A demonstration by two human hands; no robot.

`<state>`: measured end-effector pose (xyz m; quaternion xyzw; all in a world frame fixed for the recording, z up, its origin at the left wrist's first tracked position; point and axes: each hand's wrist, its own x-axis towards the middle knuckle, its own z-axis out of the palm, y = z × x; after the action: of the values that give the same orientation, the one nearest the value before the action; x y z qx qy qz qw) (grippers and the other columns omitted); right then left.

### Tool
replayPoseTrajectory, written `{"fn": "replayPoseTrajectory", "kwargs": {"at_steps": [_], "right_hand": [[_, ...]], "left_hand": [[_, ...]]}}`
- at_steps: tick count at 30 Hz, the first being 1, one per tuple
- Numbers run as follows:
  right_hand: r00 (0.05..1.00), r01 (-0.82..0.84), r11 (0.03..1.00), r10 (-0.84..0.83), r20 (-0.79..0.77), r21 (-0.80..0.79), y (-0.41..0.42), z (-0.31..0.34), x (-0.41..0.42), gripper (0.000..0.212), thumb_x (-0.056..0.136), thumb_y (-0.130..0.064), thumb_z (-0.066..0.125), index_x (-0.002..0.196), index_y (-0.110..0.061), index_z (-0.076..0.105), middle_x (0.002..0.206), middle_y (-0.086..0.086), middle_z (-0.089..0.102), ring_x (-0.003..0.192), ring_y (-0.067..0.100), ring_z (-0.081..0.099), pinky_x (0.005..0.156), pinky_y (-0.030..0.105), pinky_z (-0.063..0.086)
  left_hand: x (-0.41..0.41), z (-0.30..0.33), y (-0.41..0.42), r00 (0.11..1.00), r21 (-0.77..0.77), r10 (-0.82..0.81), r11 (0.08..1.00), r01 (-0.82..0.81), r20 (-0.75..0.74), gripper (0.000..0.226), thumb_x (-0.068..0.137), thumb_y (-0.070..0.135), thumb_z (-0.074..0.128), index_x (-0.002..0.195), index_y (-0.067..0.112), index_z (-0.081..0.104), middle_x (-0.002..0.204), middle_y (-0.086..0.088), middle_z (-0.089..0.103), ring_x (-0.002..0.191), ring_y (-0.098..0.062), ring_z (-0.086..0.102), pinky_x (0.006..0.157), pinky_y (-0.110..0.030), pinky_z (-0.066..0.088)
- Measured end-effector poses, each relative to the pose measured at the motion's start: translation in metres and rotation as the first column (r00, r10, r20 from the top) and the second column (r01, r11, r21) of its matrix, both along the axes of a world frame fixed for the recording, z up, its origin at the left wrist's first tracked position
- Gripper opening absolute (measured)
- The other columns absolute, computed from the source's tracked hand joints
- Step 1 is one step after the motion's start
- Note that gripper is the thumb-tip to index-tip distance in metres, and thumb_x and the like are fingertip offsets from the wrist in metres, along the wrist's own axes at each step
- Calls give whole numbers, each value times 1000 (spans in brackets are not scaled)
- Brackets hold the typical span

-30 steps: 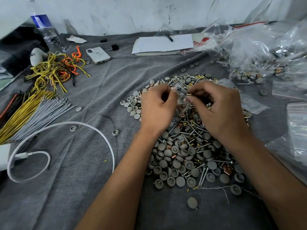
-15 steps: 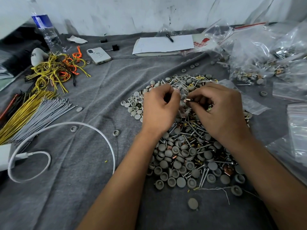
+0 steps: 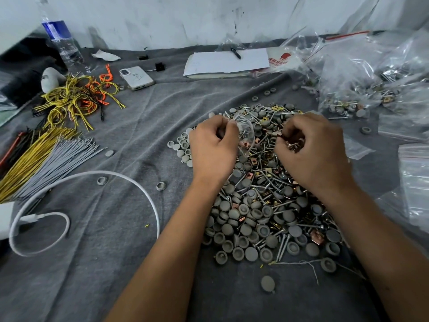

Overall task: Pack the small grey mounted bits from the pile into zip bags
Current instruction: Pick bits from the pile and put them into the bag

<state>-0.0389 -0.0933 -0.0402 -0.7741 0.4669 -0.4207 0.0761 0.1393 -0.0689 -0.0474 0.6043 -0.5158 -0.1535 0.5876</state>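
The pile (image 3: 267,201) of small grey mounted bits, mixed with screws and copper-coloured clips, lies on a grey cloth (image 3: 120,263) and serves as the landmark here. Over the far part of the pile, on its left side, the left hand (image 3: 212,149) has its fingers curled round the mouth of a small clear zip bag (image 3: 246,133), pinching the plastic so that the bag hangs open toward the middle of the pile. Over the far right part of the pile, the right hand (image 3: 313,154) has its fingers closed on a small cluster of copper-coloured pieces (image 3: 293,145), held just above the heap and apart from the bag. Both forearms reach in across the near edge of the pile. A few stray grey caps (image 3: 161,185) lie on the cloth left of the pile, and one more (image 3: 268,283) lies near its closest edge. Further left of the pile are a white charging cable (image 3: 92,177) looped in an arc, a bundle of grey and yellow wires (image 3: 46,156), and a tangle of yellow and orange cords (image 3: 76,98). Beyond the pile lie a white phone (image 3: 137,77) and a notebook (image 3: 227,62) with a pen on it. To the right of the pile sit filled clear bags (image 3: 352,89) and a stack of empty zip bags (image 3: 415,173).
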Motion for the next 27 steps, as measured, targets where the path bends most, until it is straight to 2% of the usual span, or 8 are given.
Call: {"fn": "replayPoseTrajectory", "kwargs": {"at_steps": [6, 10, 13, 15, 19, 22, 24, 27], "right_hand": [[996, -87, 994, 87, 1, 61, 3, -2, 0, 25, 78, -4, 83, 75, -18, 62, 71, -11, 63, 63, 3, 61, 55, 10, 47], [995, -88, 991, 83, 49, 100, 1, -3, -1, 29, 76, -10, 89, 86, -21, 65, 73, -13, 61, 66, 3, 60, 56, 9, 46], [996, -66, 991, 58, 71, 114, 1, -2, -1, 20, 79, -17, 88, 91, -22, 74, 73, -16, 62, 66, -4, 58, 58, 5, 44], [996, -59, 993, 51, 72, 106, 1, -1, -1, 11, 83, -22, 86, 86, -17, 76, 69, -18, 60, 64, -7, 58, 57, 4, 43], [1000, -21, 999, 20, 23, 27, -3, -4, -3, 34, 96, -30, 73, 69, -10, 68, 55, -9, 52, 50, 4, 47, 47, 12, 27], [996, 27, 1000, -26, -85, 14, -5, -4, -3, 19, 90, -27, 79, 99, -10, 75, 88, 4, 68, 77, 13, 57, 70, 22, 41], [983, 63, 997, -54, -176, 44, -5, -4, -3, 38, 83, -28, 84, 117, -17, 71, 111, 7, 64, 105, 24, 57, 87, 31, 44], [951, -20, 1000, 24, -308, 17, 0, -2, 3, 36, 83, -31, 82, 118, -21, 74, 114, 5, 58, 117, 26, 47, 91, 36, 42]], "left_hand": [[0, 0, 0, 1000, 5, 6, 1000, -6, -4, 40, 97, 11, 60, 59, 8, 48, 52, 0, 44, 49, -10, 37, 51, -29, 34], [0, -1, 0, 1000, 6, -4, 1000, 4, -3, 38, 96, 11, 60, 61, 1, 49, 53, -3, 46, 50, -12, 38, 51, -32, 35], [0, 0, 0, 1000, 12, -3, 1000, 3, -4, 40, 96, 11, 60, 58, 9, 47, 51, 1, 44, 49, -11, 37, 50, -30, 33], [0, 0, 0, 1000, 13, -2, 1000, 2, -2, 40, 95, 11, 60, 58, 13, 46, 51, 3, 43, 49, -10, 36, 51, -29, 32], [0, -1, 0, 1000, 7, -5, 1000, 5, -21, 40, 96, 11, 60, 59, 8, 48, 51, 2, 44, 49, -9, 37, 50, -30, 34], [0, 0, 0, 1000, 8, 4, 1000, -4, -14, 41, 96, 11, 60, 57, 15, 47, 50, 6, 43, 48, -6, 35, 49, -28, 33], [0, -1, 0, 1000, 6, 4, 1000, -4, -10, 43, 96, 10, 60, 57, 18, 45, 49, 8, 42, 47, -4, 35, 49, -25, 32], [0, 0, 0, 1000, 2, 7, 1000, -7, -2, 43, 96, 10, 60, 56, 19, 44, 49, 10, 41, 46, -4, 34, 48, -23, 30]]}}
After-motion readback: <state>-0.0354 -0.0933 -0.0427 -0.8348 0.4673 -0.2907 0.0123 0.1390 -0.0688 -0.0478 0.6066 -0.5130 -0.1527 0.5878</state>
